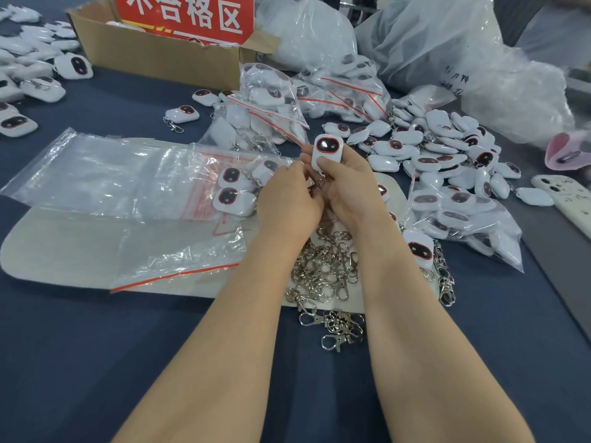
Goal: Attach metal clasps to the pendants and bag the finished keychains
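My right hand [347, 190] holds a white pendant [327, 150] with a dark, red-rimmed face upright between thumb and fingers. My left hand [289, 199] is pinched closed right beside it, at the pendant's lower end, where a bit of metal clasp [316, 187] shows between the two hands. A heap of loose silver clasps [326, 273] lies on the table under my wrists. Two finished pendants [232, 191] sit in the mouth of an open zip bag [105, 177] to the left. Loose pendants [447, 148] are piled at the right.
Filled zip bags [281, 100] lie beyond my hands and at the right [463, 215]. A cardboard box [153, 55] with a red sign stands at the back. More pendants [28, 65] cover the far left. A phone [569, 199] lies at the right edge.
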Motion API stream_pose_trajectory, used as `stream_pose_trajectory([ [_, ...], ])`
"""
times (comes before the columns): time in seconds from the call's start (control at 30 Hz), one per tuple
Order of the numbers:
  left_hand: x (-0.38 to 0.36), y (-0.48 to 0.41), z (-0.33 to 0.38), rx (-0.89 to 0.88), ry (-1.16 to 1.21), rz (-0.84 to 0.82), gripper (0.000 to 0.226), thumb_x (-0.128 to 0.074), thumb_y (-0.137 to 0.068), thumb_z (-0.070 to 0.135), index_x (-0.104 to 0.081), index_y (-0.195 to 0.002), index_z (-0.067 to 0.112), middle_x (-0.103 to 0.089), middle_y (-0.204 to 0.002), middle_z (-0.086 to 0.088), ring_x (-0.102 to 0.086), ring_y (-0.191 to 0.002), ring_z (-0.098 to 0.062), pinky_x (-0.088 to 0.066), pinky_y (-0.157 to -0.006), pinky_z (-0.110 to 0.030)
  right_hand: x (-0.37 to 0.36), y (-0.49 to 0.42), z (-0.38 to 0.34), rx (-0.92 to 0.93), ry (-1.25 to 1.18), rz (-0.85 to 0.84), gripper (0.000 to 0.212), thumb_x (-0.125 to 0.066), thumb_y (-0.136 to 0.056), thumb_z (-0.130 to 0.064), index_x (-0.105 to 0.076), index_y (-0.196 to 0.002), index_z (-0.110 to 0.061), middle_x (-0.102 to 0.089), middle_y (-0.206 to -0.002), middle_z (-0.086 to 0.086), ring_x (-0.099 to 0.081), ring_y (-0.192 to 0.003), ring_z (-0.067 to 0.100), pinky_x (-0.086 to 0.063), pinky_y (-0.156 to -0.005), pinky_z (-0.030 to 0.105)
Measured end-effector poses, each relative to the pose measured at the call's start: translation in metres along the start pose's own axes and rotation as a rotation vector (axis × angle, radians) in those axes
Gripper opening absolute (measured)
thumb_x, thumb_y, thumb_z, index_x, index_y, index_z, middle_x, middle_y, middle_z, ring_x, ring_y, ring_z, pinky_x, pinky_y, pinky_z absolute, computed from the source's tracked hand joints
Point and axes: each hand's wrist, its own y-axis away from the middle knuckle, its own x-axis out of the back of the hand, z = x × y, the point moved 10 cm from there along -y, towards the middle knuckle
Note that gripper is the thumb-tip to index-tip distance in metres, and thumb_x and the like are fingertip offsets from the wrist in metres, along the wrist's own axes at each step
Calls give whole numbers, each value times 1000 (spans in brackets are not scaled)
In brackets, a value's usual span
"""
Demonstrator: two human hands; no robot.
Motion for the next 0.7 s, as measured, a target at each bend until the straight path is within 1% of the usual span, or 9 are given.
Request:
stream_pose_trajectory([
  [0.13,0,1,1,-10,-3,-12,25,-60,-86,26,-56,-107,12,-63,-103,-6,-58,-96,-25,-41,-74,-32,-2,1,-7,26,67,-21,26,-41,-94,12,-57,-106,-5,-65,-98,9,-63,-92,18,-53,-85,25],
  [0.2,0,1,2,-16,-13,-14,27,-61,-86,27,-55,-106,10,-61,-102,-7,-57,-95,-26,-42,-73,-33,0,0,-12,59,245,0,24,-46,-92,8,-59,-95,-11,-63,-95,9,-60,-91,19,-50,-90,35],
  [0.27,-1,1,3,-9,-27,-27,29,-61,-86,26,-54,-107,8,-60,-104,-8,-57,-97,-27,-44,-74,-35,2,0,-22,102,413,41,18,-51,-89,4,-59,-90,-11,-61,-89,11,-56,-86,20,-49,-84,41],
  [0.33,-3,1,2,5,-33,-44,28,-59,-87,24,-53,-109,8,-61,-106,-10,-57,-99,-29,-45,-79,-37,1,-1,-35,164,501,67,13,-52,-86,2,-60,-92,-7,-58,-84,8,-52,-81,19,-44,-76,39],
  [0.4,-3,2,2,12,-35,-56,27,-57,-88,21,-53,-111,8,-61,-107,-10,-57,-101,-30,-45,-82,-39,-2,0,-48,228,596,91,15,-54,-85,-1,-62,-96,-8,-58,-82,2,-51,-77,15,-43,-74,34],
  [0.47,-1,3,2,18,-17,-53,26,-54,-89,17,-53,-113,6,-63,-108,-12,-57,-102,-31,-45,-86,-40,-4,1,-60,284,688,142,15,-57,-84,-5,-61,-99,-6,-62,-87,3,-55,-80,17,-45,-78,34],
  [0.5,1,3,0,27,23,-40,25,-53,-88,14,-54,-112,6,-63,-108,-12,-58,-101,-31,-45,-86,-40,-1,2,-63,294,716,187,17,-59,-84,-7,-60,-101,-10,-65,-92,2,-59,-86,19,-47,-83,35],
  [0.57,6,3,-3,78,162,0,23,-52,-88,10,-55,-110,6,-64,-104,-11,-59,-98,-30,-46,-86,-39,6,3,-65,281,698,272,25,-62,-84,-10,-52,-105,-19,-66,-97,3,-62,-95,22,-50,-90,40],
  [0.7,19,0,-7,137,334,118,30,-54,-88,10,-55,-117,7,-64,-100,-7,-59,-95,-24,-45,-83,-31,6,0,-42,145,572,257,37,-68,-82,-12,-41,-108,-12,-62,-108,17,-61,-103,30,-50,-92,47],
])
